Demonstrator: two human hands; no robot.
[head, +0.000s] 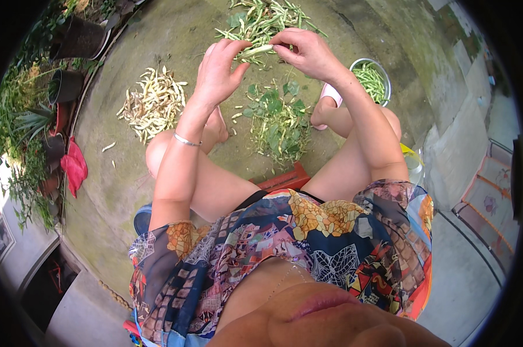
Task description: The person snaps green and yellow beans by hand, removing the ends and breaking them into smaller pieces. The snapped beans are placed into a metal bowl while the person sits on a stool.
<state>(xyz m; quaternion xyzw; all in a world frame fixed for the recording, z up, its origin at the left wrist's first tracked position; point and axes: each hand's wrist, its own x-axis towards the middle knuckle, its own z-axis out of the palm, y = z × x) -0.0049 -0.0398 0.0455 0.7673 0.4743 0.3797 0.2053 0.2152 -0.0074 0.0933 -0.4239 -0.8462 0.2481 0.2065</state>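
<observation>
A pale green bean pod point(256, 52) is stretched between my two hands. My left hand point(221, 65) pinches its near end, thumb and fingers spread around it. The fingertips of my right hand point(304, 50) grip the other end. Just beyond my hands lies a heap of green bean pods point(270, 21) on the concrete ground. Below them, between my feet, is a pile of leaves and bean scraps point(281, 121). Dry, yellowish pods point(153, 104) form another pile to the left. A metal bowl point(388, 82) by my right foot holds green beans point(369, 83).
I sit on a low red stool point(283, 178). Potted plants point(64, 86) line the left edge, with a pink cloth point(74, 165) beside them. A clear plastic container point(414, 169) stands by my right thigh. A loose pod point(109, 146) lies on the ground at left.
</observation>
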